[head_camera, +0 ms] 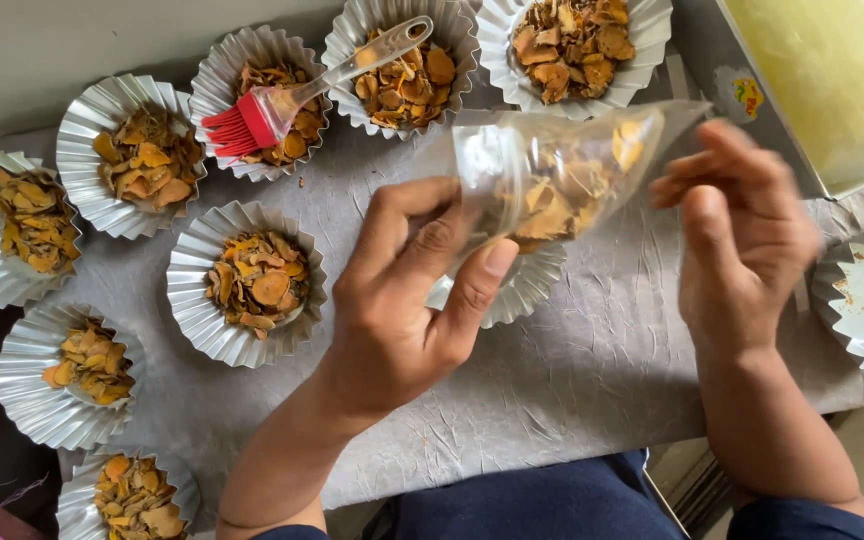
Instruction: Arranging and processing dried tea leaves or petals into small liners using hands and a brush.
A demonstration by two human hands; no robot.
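Left hand (402, 300): thumb and fingers pinched on clear bag (552, 170) of dried orange slices, held above grey cloth (592, 370). Right hand (742, 235): blurred, fingers half curled at bag's far end; contact possibly present, cannot tell. Foil cup (522, 290) directly beneath bag. Filled cups (252, 285) arrayed left; red brush (282, 100) resting across two.

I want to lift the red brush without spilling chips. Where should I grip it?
Grip the brush by its clear handle end, which sticks up and right over the next foil cup. Come from above right: the red bristles lie low on the chips, the handle is free.
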